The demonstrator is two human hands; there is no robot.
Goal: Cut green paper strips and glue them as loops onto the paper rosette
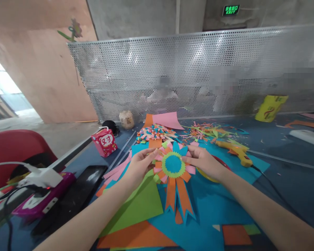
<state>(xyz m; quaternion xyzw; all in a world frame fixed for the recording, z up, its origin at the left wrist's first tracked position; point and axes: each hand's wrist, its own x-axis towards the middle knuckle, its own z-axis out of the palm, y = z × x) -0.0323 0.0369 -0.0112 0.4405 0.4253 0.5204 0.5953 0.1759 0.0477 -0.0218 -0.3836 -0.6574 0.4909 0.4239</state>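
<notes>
Both my hands hold a paper rosette (173,165) above the table: a blue disc on a green scalloped ring, pink, orange and blue petals, and two orange ribbon tails hanging down. My left hand (140,164) pinches its upper left rim with fingers closed. On the right edge, my right hand (202,161) grips it with curled fingers. Sheets of blue paper (211,205), green paper (141,204) and orange paper (136,237) lie below.
A yellow glue gun (237,150) with its cord lies right of my hands. A second paper flower (155,133), paper scraps (206,131), a red carton (104,141), a black tablet (78,190) and a power strip (40,177) lie around. A perforated metal screen (199,73) closes the far edge.
</notes>
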